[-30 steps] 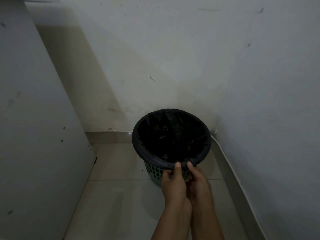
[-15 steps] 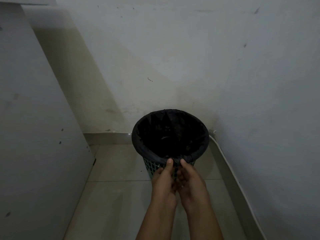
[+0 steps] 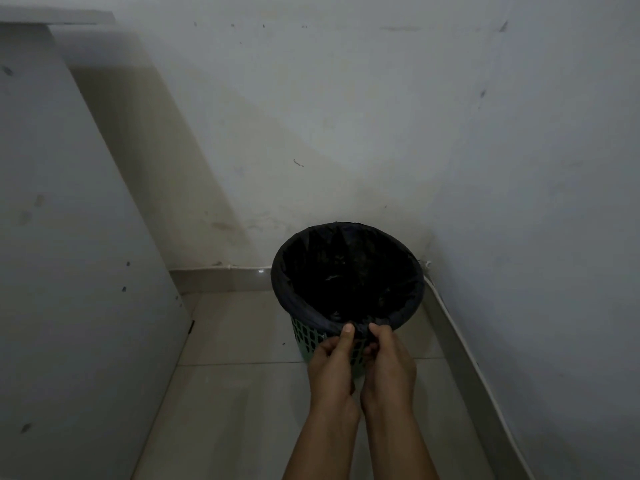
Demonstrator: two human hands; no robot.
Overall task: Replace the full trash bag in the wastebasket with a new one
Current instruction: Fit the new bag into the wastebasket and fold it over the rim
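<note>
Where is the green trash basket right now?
In the head view, the green wastebasket stands on the tiled floor in the corner, right of centre, lined with the black bag.

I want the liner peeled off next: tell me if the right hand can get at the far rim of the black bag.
Probably yes. The right hand already pinches the black bag at the near rim beside the left hand, and nothing lies over the open basket; only the close wall crowds the far side.

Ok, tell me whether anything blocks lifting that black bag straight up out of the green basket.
Nothing visible does. The left hand and right hand already pinch the black bag at its near edge, folded over the green basket. Only wall is seen above the opening.
</note>
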